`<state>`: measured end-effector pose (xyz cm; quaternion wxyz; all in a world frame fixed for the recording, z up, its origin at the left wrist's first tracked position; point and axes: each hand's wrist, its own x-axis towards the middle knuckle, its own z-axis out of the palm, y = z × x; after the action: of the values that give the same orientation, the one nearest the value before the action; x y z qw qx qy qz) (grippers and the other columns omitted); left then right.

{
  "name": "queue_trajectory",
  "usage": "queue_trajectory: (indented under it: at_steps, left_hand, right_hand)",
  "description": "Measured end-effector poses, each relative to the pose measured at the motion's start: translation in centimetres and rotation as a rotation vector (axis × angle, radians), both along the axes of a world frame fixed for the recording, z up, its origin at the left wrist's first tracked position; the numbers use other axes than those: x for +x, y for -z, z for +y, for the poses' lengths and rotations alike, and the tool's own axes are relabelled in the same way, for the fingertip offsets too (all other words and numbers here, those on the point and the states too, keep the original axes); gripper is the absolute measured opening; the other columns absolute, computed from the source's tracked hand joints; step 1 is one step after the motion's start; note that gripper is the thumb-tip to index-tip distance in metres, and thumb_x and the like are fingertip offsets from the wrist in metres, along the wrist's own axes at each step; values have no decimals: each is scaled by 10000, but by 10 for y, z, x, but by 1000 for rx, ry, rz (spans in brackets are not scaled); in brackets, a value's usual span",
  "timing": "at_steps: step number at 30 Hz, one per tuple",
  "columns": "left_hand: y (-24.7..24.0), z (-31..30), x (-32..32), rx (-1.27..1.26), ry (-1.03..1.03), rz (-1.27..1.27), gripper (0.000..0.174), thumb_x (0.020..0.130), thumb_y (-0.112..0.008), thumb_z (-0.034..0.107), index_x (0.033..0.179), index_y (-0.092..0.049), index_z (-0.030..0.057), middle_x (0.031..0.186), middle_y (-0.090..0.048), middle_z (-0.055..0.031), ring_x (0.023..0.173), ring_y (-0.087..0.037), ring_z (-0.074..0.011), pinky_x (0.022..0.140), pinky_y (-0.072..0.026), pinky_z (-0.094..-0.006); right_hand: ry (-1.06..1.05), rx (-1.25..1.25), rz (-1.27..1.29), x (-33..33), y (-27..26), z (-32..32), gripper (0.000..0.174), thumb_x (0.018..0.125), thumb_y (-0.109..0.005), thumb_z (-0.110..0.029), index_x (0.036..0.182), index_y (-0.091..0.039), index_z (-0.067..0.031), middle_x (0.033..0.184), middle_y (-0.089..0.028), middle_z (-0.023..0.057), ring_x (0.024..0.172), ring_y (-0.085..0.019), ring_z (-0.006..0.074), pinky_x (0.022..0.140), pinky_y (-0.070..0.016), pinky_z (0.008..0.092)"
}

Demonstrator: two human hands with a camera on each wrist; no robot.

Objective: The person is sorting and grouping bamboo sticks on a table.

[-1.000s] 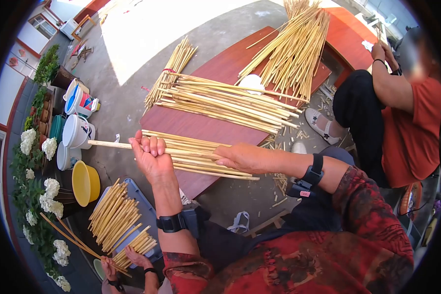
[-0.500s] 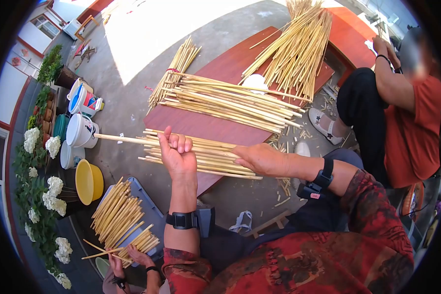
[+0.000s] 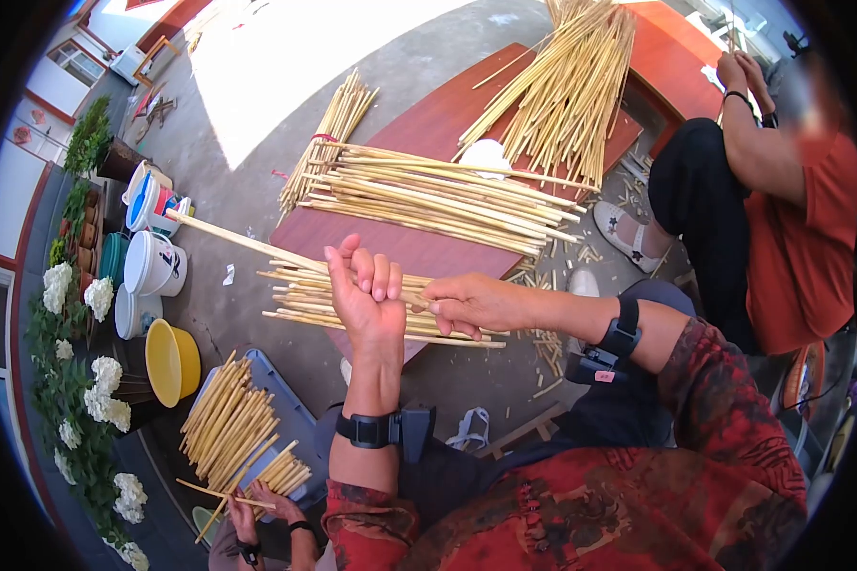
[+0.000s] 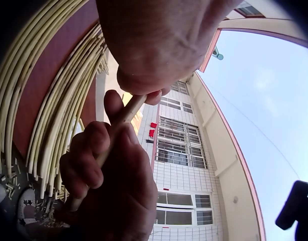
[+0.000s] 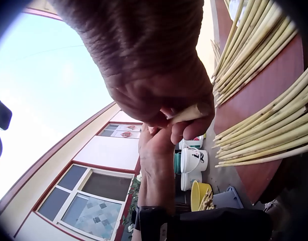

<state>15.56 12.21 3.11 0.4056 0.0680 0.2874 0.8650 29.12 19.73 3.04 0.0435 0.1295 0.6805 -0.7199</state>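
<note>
A long pale peeled stick [image 3: 248, 246] slants across in front of me, its far end out to the left over the buckets. My left hand [image 3: 367, 303] curls its fingers round it partway along, palm turned up. Close by on the right, my right hand [image 3: 481, 303] pinches the stick near its other end, which pokes out from the fingers as a cut stick end [image 5: 194, 113] in the right wrist view. Just beneath both hands, a loose row of similar sticks [image 3: 300, 297] lies across the reddish-brown board [image 3: 314, 228].
Beyond lie a second row of sticks [image 3: 428, 195], a tied bundle [image 3: 338, 128] and a large pile [image 3: 562, 105]. Buckets [image 3: 152, 262] and a yellow basin [image 3: 172, 362] stand left. Another person's hands [image 3: 257, 504] work sticks by a blue-grey tray [image 3: 290, 404]; a seated person [image 3: 790, 228] is right.
My left hand has shifted right along the stick, close to my right hand. The stick's far end has swung up. At lower left, the other person's sticks have changed angle.
</note>
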Motion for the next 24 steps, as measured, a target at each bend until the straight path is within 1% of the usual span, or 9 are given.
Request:
queue_trajectory:
  at_steps: [2,6,14,16,17,18,20,23,24]
  left_hand:
    - [-1,0,1,20,12,26,333,907,-341,330,873,-503,41,469,-239,38,365,-211,-54,339,-217,-192]
    - [-4,-3,1,27,12,45,331,909,-336,327,882,-497,39,467,-238,37,360,-209,-54,331,-213,-191]
    - [0,-7,-10,-77,-71,31,307,909,-351,302,886,-483,26,503,-267,33,401,-246,-61,371,-254,-204]
    - [-2,-9,-18,-162,-145,37,294,909,-360,287,915,-469,14,540,-294,26,449,-285,-75,424,-291,-219]
    - [1,-12,-19,-125,-94,56,278,912,-357,250,1009,-438,2,597,-334,10,519,-329,-86,487,-328,-217]
    - [2,-12,-16,-123,-97,56,278,912,-357,250,1009,-438,2,597,-334,10,519,-329,-86,487,-328,-217]
    - [5,-7,-2,-83,25,115,354,901,-381,189,1175,-313,-24,693,-429,-24,622,-433,-109,576,-392,-262]
    - [8,-6,24,-252,140,347,456,872,-400,99,1259,-201,-38,855,-497,-81,797,-486,-154,703,-417,-300]
    - [7,-5,29,-249,144,351,456,872,-400,99,1259,-201,-38,855,-497,-81,797,-486,-154,703,-417,-300]
  right_hand:
    - [15,-105,18,-2,2,-2,201,849,-347,-165,913,-491,-41,668,-498,15,483,-418,46,418,-389,218]
    - [36,-208,-7,-5,-1,-7,211,851,-329,-167,914,-494,-51,653,-474,6,473,-397,55,411,-361,200]
    - [21,-55,-7,-7,4,-7,235,896,-341,-208,972,-498,-51,642,-462,-2,487,-396,55,406,-336,192]
    - [30,-46,23,-5,8,-7,234,901,-332,-199,982,-493,-51,633,-451,-5,486,-391,54,403,-332,193]
    - [43,-38,54,-5,9,-8,233,906,-324,-190,991,-489,-50,625,-440,-8,484,-387,53,400,-329,193]
    - [41,-36,55,-5,7,-8,233,906,-324,-190,991,-489,-50,625,-440,-8,484,-387,53,400,-329,193]
    - [108,-216,-20,-4,1,-8,220,906,-316,-192,946,-478,-50,622,-417,-10,479,-371,52,393,-319,193]
    - [228,-246,-22,-5,2,-7,209,908,-309,-192,883,-464,-54,630,-406,-6,472,-363,49,385,-314,185]
    - [233,-243,-19,-6,3,-6,209,908,-309,-192,883,-464,-54,630,-406,-6,472,-363,49,385,-314,185]
